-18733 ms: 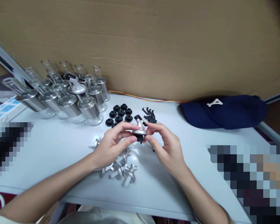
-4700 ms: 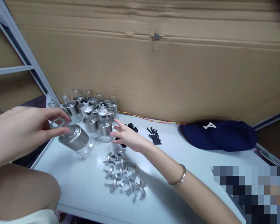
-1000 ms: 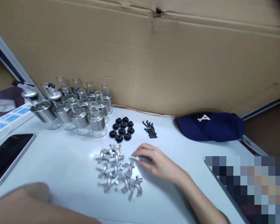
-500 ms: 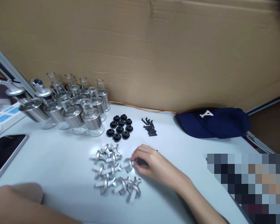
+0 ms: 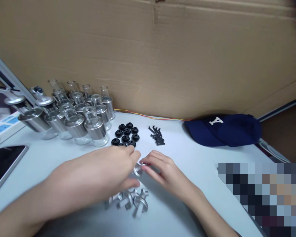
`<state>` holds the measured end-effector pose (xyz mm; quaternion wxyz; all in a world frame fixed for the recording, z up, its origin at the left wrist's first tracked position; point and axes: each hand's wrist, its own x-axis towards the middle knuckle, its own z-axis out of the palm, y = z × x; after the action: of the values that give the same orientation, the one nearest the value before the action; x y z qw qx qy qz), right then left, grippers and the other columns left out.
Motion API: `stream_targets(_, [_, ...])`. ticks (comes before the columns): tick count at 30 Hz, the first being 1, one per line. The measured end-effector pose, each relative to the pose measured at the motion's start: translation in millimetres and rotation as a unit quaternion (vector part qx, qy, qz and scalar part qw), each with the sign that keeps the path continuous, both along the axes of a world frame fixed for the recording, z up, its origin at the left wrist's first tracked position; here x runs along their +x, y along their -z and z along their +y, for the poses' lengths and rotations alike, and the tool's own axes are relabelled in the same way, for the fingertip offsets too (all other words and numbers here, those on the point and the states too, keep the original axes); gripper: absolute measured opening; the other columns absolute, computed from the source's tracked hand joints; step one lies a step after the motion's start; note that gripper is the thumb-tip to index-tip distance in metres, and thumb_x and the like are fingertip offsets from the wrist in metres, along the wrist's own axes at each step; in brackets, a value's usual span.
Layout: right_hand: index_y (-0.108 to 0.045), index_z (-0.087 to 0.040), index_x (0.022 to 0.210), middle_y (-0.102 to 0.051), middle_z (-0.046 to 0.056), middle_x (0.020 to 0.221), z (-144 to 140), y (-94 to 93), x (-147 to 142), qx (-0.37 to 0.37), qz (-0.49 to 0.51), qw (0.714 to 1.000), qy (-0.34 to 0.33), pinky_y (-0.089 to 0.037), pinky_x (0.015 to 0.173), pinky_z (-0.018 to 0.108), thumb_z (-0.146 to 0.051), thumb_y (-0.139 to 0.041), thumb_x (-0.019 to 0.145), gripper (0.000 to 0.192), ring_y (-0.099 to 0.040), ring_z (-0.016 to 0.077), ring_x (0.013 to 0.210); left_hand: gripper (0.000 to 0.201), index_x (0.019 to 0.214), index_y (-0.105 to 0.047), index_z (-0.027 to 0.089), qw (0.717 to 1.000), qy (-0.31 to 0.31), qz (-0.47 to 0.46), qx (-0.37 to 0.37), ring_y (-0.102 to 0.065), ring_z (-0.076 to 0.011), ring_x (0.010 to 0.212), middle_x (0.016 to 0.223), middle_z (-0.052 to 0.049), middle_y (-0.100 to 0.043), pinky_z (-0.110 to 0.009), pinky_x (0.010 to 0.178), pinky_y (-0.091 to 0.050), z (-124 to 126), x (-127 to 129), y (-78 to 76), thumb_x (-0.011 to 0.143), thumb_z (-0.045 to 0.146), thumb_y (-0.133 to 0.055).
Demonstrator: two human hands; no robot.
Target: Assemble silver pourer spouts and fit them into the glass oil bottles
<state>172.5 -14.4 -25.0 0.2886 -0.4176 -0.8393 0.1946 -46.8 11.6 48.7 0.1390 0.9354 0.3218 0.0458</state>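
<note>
Right hand (image 5: 162,171) on white table (image 5: 199,158) by cardboard wall (image 5: 162,59).

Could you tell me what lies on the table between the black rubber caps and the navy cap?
A small heap of black clips lies between the black rubber caps and the navy cap, seen in the head view.

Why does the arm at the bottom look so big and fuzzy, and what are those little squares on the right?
Head view: the left hand and its forearm sit close to the lens, so they look large and soft-edged; the right hand is sharper. The squares are a pixelated patch hiding that area. The glass bottles lean outward, lens distortion, and carry bright glints.
</note>
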Motion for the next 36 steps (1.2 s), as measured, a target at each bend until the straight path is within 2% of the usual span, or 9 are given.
stream_targets(2, [-0.064, -0.017, 0.093, -0.063, 0.005, 0.077, -0.1, -0.5, -0.2, 0.006, 0.028, 1.000, 0.011, -0.048, 0.066, 0.028, -0.028, -0.047, 0.096, 0.021, -0.058, 0.0163, 0.073, 0.024, 0.094, -0.063, 0.016, 0.994, -0.004, 0.108, -0.035, -0.063, -0.0213, 0.071, 0.087, -0.007, -0.066, -0.028, 0.058, -0.040, 17.7, 19.3, -4.1, 0.086, 0.039, -0.060])
stream_targets(4, [-0.065, -0.018, 0.094, -0.063, 0.004, 0.075, -0.1, -2.1, 0.1, 0.002, 0.053, 0.998, 0.022, -0.048, 0.064, 0.027, -0.031, -0.045, 0.097, 0.023, -0.059, 0.0158, 0.070, 0.023, 0.091, -0.063, 0.016, 0.988, 0.011, 0.128, -0.084, -0.063, -0.0204, 0.072, 0.087, -0.006, -0.066, -0.027, 0.056, -0.038, 28.2, 31.1, -1.2, 0.088, 0.038, -0.057])
stream_targets(8, [-0.063, -0.019, 0.094, -0.063, 0.004, 0.077, -0.3, -6.0, 1.8, -0.015, 0.074, 0.996, 0.045, -0.049, 0.065, 0.026, -0.027, -0.044, 0.097, 0.021, -0.059, 0.0150, 0.070, 0.016, 0.095, -0.060, 0.016, 0.988, 0.024, 0.012, -0.152, -0.064, -0.0197, 0.083, 0.093, -0.005, -0.067, -0.026, 0.067, -0.045, 26.8, 34.5, 22.5, 0.088, 0.031, -0.056])
stream_targets(11, [-0.061, -0.020, 0.095, -0.062, 0.004, 0.080, -0.5, -7.2, 3.1, -0.018, 0.088, 0.994, 0.054, -0.048, 0.066, 0.026, -0.023, -0.043, 0.096, 0.018, -0.058, 0.0146, 0.071, 0.030, 0.118, -0.050, 0.021, 0.978, -0.019, -0.131, -0.160, -0.062, -0.0202, 0.102, 0.116, -0.007, -0.063, -0.031, 0.084, -0.048, 13.4, 31.3, 46.4, 0.090, 0.029, -0.055])
stream_targets(14, [-0.060, -0.020, 0.095, -0.061, 0.003, 0.080, -0.2, -7.4, 4.8, -0.017, 0.096, 0.994, 0.056, -0.047, 0.066, 0.024, -0.020, -0.042, 0.096, 0.018, -0.058, 0.0136, 0.070, 0.038, 0.124, -0.039, 0.022, 0.966, -0.045, -0.221, -0.129, -0.063, -0.0194, 0.102, 0.117, -0.008, -0.062, -0.030, 0.083, -0.050, 1.4, 31.6, 64.2, 0.090, 0.029, -0.055])
stream_targets(18, [-0.058, -0.020, 0.088, -0.059, 0.001, 0.074, 0.4, -8.2, 7.5, -0.009, 0.099, 0.993, 0.065, -0.046, 0.064, 0.022, -0.020, -0.041, 0.096, 0.019, -0.056, 0.0128, 0.068, 0.015, 0.108, -0.047, 0.020, 0.971, 0.042, -0.231, -0.037, -0.064, -0.0178, 0.089, 0.101, -0.005, -0.064, -0.030, 0.078, -0.051, -2.3, 34.5, 73.9, 0.094, 0.027, -0.047])
stream_targets(21, [-0.057, -0.020, 0.085, -0.058, 0.001, 0.073, -0.9, -9.4, 7.8, -0.023, 0.091, 0.994, 0.062, -0.045, 0.063, 0.022, -0.021, -0.041, 0.097, 0.020, -0.055, 0.0125, 0.067, 0.017, 0.110, -0.051, 0.020, 0.976, 0.092, -0.197, 0.022, -0.063, -0.0182, 0.089, 0.101, -0.007, -0.064, -0.031, 0.079, -0.050, -0.7, 31.5, 73.8, 0.097, 0.026, -0.042])
stream_targets(25, [-0.058, -0.020, 0.086, -0.057, 0.001, 0.074, -3.6, -11.1, 5.6, -0.037, 0.090, 0.994, 0.045, -0.045, 0.062, 0.022, -0.023, -0.042, 0.097, 0.019, -0.055, 0.0125, 0.067, 0.021, 0.115, -0.052, 0.019, 0.976, 0.123, -0.174, 0.053, -0.062, -0.0185, 0.090, 0.102, -0.007, -0.065, -0.030, 0.077, -0.049, -0.3, 23.3, 68.9, 0.097, 0.025, -0.042])
stream_targets(36, [-0.061, -0.018, 0.087, -0.062, 0.003, 0.076, -4.3, -15.4, 1.8, -0.027, 0.080, 0.996, 0.026, -0.046, 0.065, 0.023, -0.023, -0.043, 0.097, 0.021, -0.058, 0.0136, 0.072, 0.019, 0.110, -0.053, 0.017, 0.966, 0.127, -0.175, 0.144, -0.060, -0.0164, 0.077, 0.090, -0.005, -0.066, -0.031, 0.073, -0.048, -4.7, 22.1, 73.9, 0.098, 0.022, -0.041])
